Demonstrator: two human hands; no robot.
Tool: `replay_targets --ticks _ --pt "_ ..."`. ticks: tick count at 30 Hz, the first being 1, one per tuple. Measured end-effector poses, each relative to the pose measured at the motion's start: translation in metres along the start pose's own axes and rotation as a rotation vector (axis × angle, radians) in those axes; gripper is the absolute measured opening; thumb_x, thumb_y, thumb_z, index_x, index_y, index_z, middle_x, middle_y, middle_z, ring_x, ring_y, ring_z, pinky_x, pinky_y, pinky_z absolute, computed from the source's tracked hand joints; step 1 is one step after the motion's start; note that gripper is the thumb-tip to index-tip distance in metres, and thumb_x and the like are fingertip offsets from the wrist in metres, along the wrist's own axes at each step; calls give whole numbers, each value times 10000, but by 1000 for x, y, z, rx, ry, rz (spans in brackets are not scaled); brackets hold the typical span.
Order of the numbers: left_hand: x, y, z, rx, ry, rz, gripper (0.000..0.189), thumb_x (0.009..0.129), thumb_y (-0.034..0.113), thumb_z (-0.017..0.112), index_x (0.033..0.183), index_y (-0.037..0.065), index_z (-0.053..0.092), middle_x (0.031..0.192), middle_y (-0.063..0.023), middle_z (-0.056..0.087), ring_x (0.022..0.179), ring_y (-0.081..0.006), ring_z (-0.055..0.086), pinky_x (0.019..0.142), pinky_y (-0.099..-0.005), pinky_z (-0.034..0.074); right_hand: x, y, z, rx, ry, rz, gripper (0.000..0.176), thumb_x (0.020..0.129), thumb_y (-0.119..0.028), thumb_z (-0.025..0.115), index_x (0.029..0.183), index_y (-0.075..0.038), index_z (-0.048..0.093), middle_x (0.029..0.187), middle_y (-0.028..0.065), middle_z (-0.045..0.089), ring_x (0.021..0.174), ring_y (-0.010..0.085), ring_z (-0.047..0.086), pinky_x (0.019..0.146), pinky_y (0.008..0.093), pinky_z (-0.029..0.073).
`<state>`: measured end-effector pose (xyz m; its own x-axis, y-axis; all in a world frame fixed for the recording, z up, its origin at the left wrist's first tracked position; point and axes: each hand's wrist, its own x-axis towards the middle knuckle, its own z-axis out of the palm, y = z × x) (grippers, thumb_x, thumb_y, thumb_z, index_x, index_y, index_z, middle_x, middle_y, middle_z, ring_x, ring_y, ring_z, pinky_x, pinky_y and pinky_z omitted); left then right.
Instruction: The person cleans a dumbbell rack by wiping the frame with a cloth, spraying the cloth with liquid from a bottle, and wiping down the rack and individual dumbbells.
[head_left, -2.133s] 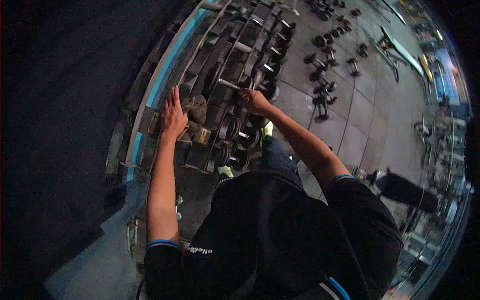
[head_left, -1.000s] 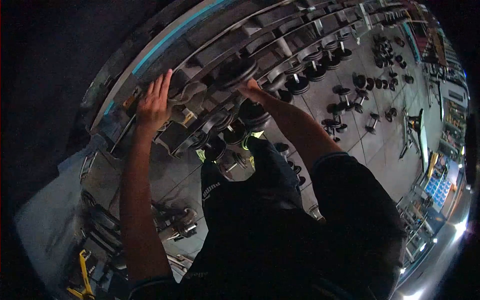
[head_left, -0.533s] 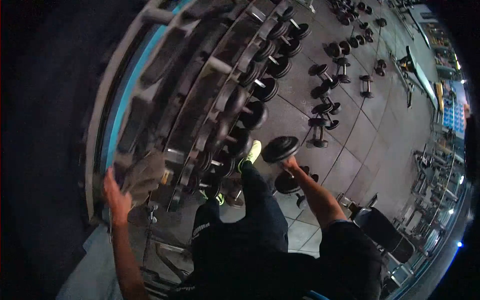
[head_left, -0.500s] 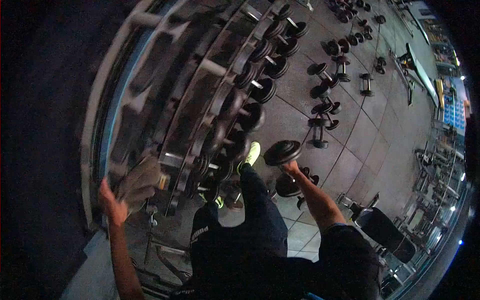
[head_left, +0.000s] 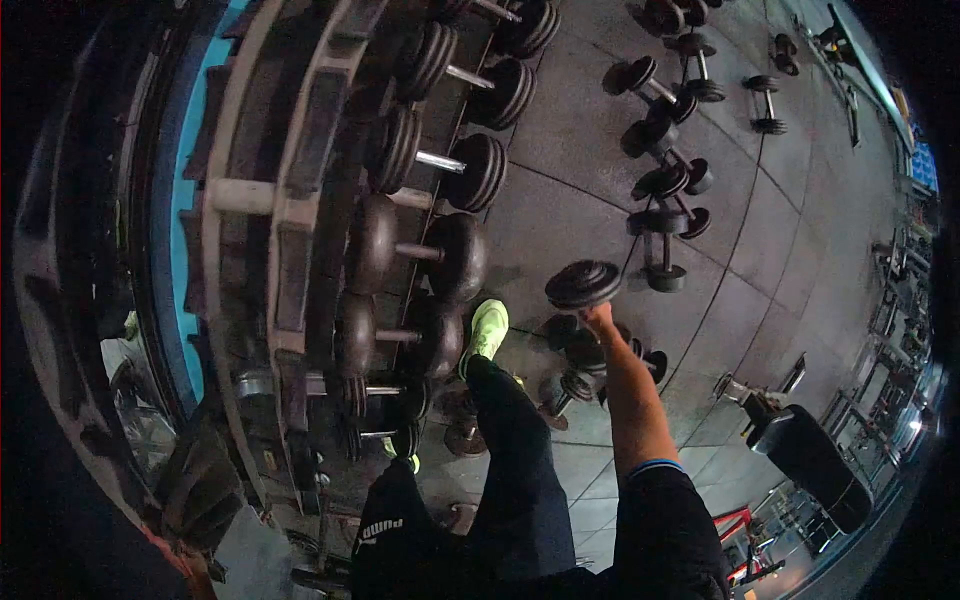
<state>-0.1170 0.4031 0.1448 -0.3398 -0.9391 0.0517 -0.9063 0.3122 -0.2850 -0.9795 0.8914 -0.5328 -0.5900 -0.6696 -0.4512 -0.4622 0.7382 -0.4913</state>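
My right hand (head_left: 599,320) is closed around the handle of a black dumbbell (head_left: 582,285), held above the floor in front of me. The near end of the dumbbell lies partly behind the hand. At the lower left edge, my left hand (head_left: 172,550) is dim and blurred, its fingers not clear. Close by it is a dark, folded, cloth-like thing (head_left: 203,490); whether the hand grips it does not show. Left of my legs, several dumbbells, among them a round-headed one (head_left: 465,258), rest on a metal rack (head_left: 240,197).
Several dumbbells (head_left: 665,250) stand on the tiled floor (head_left: 570,190) ahead and right. More weights (head_left: 465,437) lie by my yellow shoe (head_left: 487,330). A padded black bench (head_left: 825,465) stands at the right, with gym machines along the far right.
The view has shifted nearer the rack. My left hand has dropped toward the lower left edge and grown harder to see. My right hand still holds the dumbbell.
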Motion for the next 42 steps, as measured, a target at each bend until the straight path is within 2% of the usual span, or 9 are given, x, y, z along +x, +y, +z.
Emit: replay_targets --ticks 5,14,20,24,30,31,32,33,42 --pt "5 8 -3 166 66 99 718 1002 379 529 1510 -84 322 1503 -329 394 1358 -469 435 1100 -549 395 104 -20 -6 -155 -92 -40 385 844 -330 706 988 27 700 1023 249 716 989 460 667 836 510 543" --pt "10 2 -17 331 142 192 768 991 443 498 1467 -146 369 1450 -381 443 1294 -522 492 1045 -568 442 196 -48 55 -144 -191 310 425 865 -330 708 1216 -94 670 1186 175 712 1155 401 647 948 549 499" --pt "18 19 -27 227 22 157 763 1044 509 421 1574 -4 225 1602 -244 266 1448 -416 325 1165 -557 322 171 -63 65 -251 -152 319 374 990 -226 503 1320 -52 521 1354 167 565 1269 394 523 1013 560 450" --pt "3 -60 4 30 -47 120 834 1045 605 371 1621 44 149 1670 -202 169 1523 -378 233 1225 -539 260 33 -105 26 -275 122 -143 657 934 -218 599 1506 1 361 1470 230 453 1369 409 431 1080 535 414" --pt "28 41 2 -90 -71 32 765 927 220 572 1581 4 238 1583 -259 314 1487 -395 307 1207 -514 300 -275 -117 -14 -169 -545 308 377 861 -293 619 1099 -5 667 1064 269 694 1013 441 668 877 536 526" --pt "36 60 -12 -117 -69 35 770 907 155 605 1574 -3 253 1569 -269 338 1481 -398 320 1204 -510 307 -310 -149 -45 -297 -799 129 394 874 -341 599 1069 -11 690 1000 248 710 935 447 684 822 536 544" --pt "43 76 -22 -140 -69 37 781 888 91 638 1567 -9 268 1554 -279 362 1475 -401 332 1201 -506 313 -366 -163 -40 -196 -518 301 348 874 -331 577 991 -30 707 939 210 722 844 434 693 729 535 554" --pt "49 88 -35 -162 -70 44 796 868 27 672 1561 -16 282 1540 -288 386 1469 -404 345 1198 -502 320 -405 -138 -24 -270 -744 118 311 873 -307 576 983 -52 716 929 192 723 827 417 695 695 528 553" --pt "61 86 -54 -442 -25 178 858 917 130 687 1616 72 192 1626 -198 302 1502 -390 270 1188 -536 275 -651 -287 8 31 -286 486 346 927 -338 567 1050 -62 736 1013 250 710 990 444 671 847 514 522"
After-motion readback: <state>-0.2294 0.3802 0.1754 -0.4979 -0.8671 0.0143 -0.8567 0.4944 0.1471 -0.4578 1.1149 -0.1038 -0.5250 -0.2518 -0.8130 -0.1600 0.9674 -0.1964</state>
